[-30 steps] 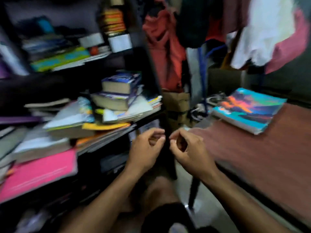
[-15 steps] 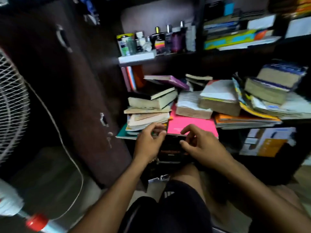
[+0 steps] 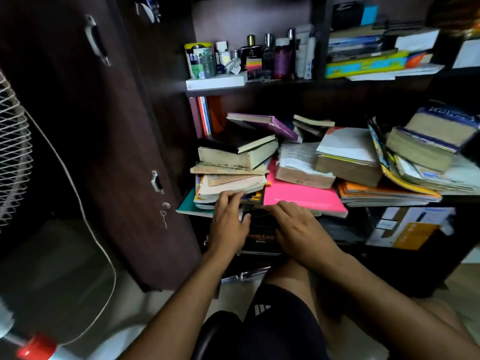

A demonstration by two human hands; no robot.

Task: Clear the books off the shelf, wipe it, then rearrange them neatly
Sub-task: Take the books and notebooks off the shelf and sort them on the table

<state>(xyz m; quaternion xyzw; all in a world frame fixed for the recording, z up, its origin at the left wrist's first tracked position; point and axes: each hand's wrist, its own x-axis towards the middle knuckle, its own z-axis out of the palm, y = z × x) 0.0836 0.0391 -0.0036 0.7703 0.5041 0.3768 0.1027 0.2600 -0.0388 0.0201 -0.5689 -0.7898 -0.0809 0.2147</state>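
Note:
The middle shelf (image 3: 389,203) holds untidy piles of books. A left stack (image 3: 233,162) of worn books lies on a teal book (image 3: 185,206). A flat pink book (image 3: 298,196) lies in the centre under thick open books (image 3: 348,154). More piles (image 3: 428,149) lean at the right. My left hand (image 3: 227,222) rests its straight fingers on the lower front of the left stack. Beside it, my right hand (image 3: 298,229) touches the pink book's front edge with its fingertips. Neither hand holds a book.
A dark cupboard door (image 3: 109,131) stands open at the left. Behind it are a fan grille (image 3: 13,152) and a white cord (image 3: 78,190). The upper shelf carries perfume bottles (image 3: 259,58) and flat books (image 3: 363,55). Boxes (image 3: 407,227) fill the lower shelf. My knees are below.
The view swung left from the table to the shelf. Both hands, earlier held together in the air, reached forward and now touch the front edges of the left stack and the pink book.

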